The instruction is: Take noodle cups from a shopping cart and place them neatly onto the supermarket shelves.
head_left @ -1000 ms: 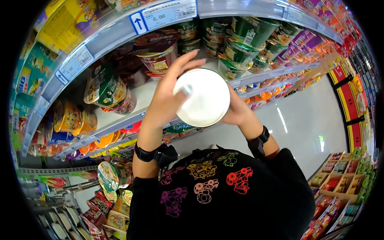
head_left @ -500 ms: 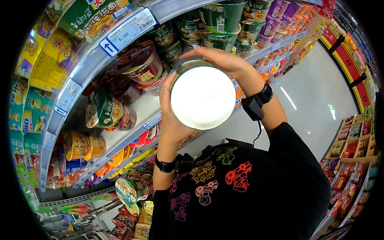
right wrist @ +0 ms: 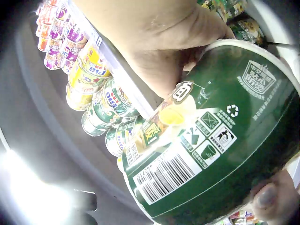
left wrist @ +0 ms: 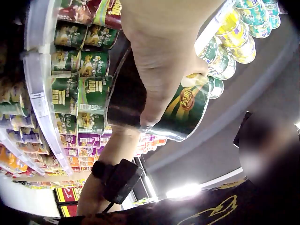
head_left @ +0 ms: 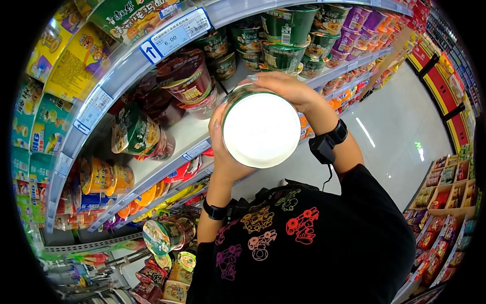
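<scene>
A green instant noodle cup [head_left: 260, 130] is held in front of the chest, its white base facing the head camera. My left hand [head_left: 227, 159] grips its left side, thumb across the green wall in the left wrist view. Round the far right side curls my right hand [head_left: 291, 91], fingertips at the far edge. In the right wrist view the cup's barcode [right wrist: 167, 175] and recycling symbols show, with a fingertip [right wrist: 267, 197] pressed on the wall at lower right. The cup's lid is hidden in the head view.
Shelves of stacked noodle cups [head_left: 286, 38] stand in front, dark red cups [head_left: 187, 76] closest to the hands. A price rail [head_left: 174, 38] curves above. More noodle cups [head_left: 164, 235] lie at lower left. A tiled aisle floor [head_left: 385, 137] is at right.
The right hand has moved from the cup's near right side to its far side, and the left hand lower on the left. The head view has shifted; the last half second shows little movement.
</scene>
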{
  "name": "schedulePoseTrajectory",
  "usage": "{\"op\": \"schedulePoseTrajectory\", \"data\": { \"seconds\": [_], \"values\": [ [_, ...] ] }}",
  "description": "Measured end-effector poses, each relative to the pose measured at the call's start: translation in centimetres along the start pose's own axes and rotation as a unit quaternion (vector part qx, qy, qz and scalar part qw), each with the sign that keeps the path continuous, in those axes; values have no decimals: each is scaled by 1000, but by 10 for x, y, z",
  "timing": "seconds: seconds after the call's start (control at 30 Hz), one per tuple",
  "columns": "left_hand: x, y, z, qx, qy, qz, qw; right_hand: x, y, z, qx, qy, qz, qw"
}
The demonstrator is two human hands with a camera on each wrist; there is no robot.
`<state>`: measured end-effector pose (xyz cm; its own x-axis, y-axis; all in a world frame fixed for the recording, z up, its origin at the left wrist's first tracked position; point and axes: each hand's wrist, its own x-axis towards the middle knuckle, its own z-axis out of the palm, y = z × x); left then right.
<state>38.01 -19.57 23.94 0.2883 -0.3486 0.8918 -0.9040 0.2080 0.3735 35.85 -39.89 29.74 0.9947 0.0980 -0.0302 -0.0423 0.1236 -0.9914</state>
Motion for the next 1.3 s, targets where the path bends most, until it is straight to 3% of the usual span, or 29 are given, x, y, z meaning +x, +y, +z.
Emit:
{"op": "schedulePoseTrajectory", "data": {
  "seconds": [0.13, 0.27, 0.4, 0.8, 0.87, 0.93, 1.0, 1.03, 1.1, 1.17, 1.23, 1.3],
  "values": [
    [-2, -1, 4, -34, 27, 15, 999, -5, -3, 5, -1, 11, -1, 1000],
    [8, 15, 4, -59, 29, -66, 996, -9, 1, 4, 32, 16, -19, 999],
    [9, 15, 9, -76, 52, -79, 993, -14, 7, 5, 74, 57, -13, 996],
    [-3, 1, 12, -55, -8, -95, 994, -31, 14, -7, 7, 79, 65, 995],
    [5, 5, -4, 31, -89, -123, 988, -34, 30, -10, -49, 54, 18, 997],
    [0, 3, -1, 27, -57, -80, 995, -33, 32, -14, -37, -12, 25, 999],
    [5, 6, -11, 101, -100, -71, 987, -27, 59, -29, -113, -26, 13, 993],
    [-2, -1, -10, 44, -66, -40, 996, -21, 74, -34, -127, -32, 11, 991],
    [0, 4, -20, 62, -94, -52, 992, -12, 89, -34, -63, -33, 39, 997],
    [0, 10, -29, 117, -151, -62, 980, -14, 68, -18, 24, -38, 105, 993],
    [1, 14, -36, 184, -214, -61, 957, -12, 66, -11, 130, -45, 111, 984],
    [9, 27, -39, 228, -250, -151, 929, -10, 67, -8, 197, -37, 86, 976]
  ]
}}
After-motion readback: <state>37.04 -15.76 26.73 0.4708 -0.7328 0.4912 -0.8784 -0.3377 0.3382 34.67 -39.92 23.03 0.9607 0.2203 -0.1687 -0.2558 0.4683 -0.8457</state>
